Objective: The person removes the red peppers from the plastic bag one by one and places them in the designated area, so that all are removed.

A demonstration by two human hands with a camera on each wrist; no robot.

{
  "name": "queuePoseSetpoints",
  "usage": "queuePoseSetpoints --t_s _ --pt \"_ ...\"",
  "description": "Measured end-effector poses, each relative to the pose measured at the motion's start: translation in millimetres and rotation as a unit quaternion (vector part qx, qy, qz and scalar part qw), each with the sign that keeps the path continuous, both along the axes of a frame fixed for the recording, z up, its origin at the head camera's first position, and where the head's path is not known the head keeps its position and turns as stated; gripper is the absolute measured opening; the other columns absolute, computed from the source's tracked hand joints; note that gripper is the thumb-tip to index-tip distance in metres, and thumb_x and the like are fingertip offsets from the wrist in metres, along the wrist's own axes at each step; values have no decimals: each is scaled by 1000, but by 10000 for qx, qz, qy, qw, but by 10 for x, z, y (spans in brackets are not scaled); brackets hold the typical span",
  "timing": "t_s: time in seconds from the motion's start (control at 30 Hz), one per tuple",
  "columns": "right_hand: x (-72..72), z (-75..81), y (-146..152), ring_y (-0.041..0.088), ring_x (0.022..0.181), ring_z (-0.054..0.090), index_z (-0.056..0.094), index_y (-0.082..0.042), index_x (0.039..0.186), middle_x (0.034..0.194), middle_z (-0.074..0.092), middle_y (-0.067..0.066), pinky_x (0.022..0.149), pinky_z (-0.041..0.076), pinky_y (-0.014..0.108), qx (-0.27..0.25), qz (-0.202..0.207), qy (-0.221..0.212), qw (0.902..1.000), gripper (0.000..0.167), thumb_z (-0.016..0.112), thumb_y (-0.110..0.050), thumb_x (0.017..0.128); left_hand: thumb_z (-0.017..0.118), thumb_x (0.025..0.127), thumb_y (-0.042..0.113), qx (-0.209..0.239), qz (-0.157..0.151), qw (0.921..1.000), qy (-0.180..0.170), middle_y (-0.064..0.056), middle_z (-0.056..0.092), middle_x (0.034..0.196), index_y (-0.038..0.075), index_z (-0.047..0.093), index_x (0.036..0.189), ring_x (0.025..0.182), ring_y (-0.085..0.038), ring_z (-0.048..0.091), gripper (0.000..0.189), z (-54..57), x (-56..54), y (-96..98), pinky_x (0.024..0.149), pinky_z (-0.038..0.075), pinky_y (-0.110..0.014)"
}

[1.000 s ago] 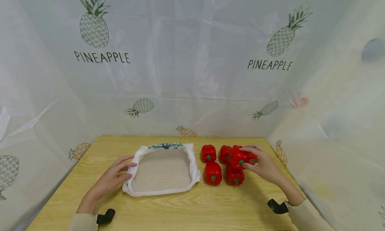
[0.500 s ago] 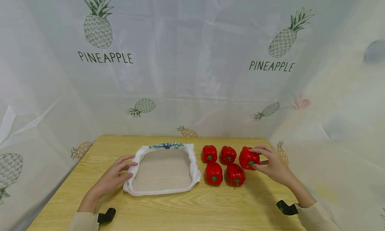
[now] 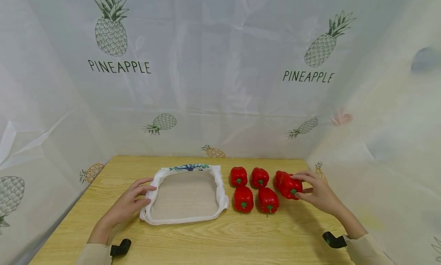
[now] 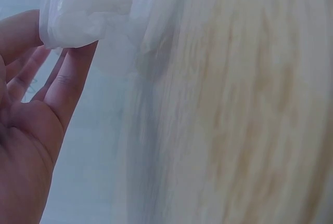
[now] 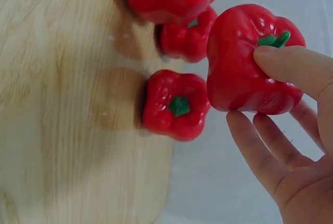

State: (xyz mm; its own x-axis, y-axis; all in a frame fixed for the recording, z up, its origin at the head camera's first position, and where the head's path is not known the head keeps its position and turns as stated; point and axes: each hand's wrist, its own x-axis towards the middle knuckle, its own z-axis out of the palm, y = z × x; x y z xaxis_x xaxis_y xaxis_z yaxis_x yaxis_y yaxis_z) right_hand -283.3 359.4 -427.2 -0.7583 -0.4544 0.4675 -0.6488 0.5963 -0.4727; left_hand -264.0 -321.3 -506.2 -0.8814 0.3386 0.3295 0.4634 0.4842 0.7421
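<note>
On the right of the table, my right hand (image 3: 318,193) holds a red bell pepper (image 3: 288,185) with a green stem between thumb and fingers. In the right wrist view the thumb presses near the stem of this held pepper (image 5: 234,63), and fingertips touch its far side. Partly hidden behind it in the head view is another red pepper (image 3: 278,176). My left hand (image 3: 129,202) pinches the left rim of a white plastic bag (image 3: 186,220), whose mouth is spread wide. The left wrist view shows the bag's edge (image 4: 83,26) between thumb and fingers.
Between the bag and my right hand sit several more red peppers, including a back one (image 3: 239,176) and a front one (image 3: 243,198). A wooden table (image 3: 220,242) lies beneath. Pineapple-printed sheeting (image 3: 220,85) rises at the back and both sides.
My right hand has moved right with the bell pepper, away from over the other peppers, and slightly toward me. A pepper behind it has come partly into sight. The left hand stays at the bag.
</note>
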Motion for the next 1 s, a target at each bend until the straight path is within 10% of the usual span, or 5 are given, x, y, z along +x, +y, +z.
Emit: queuePoseSetpoints --t_s 1.0 --pt "66 -221 112 6 110 62 69 -9 134 131 61 15 72 62 27 -16 213 -286 9994 59 88 8 81 70 105 14 6 -30 10000 -26 -12 36 165 14 68 138 117 -9 55 34 5 9 9 84 54 -28"
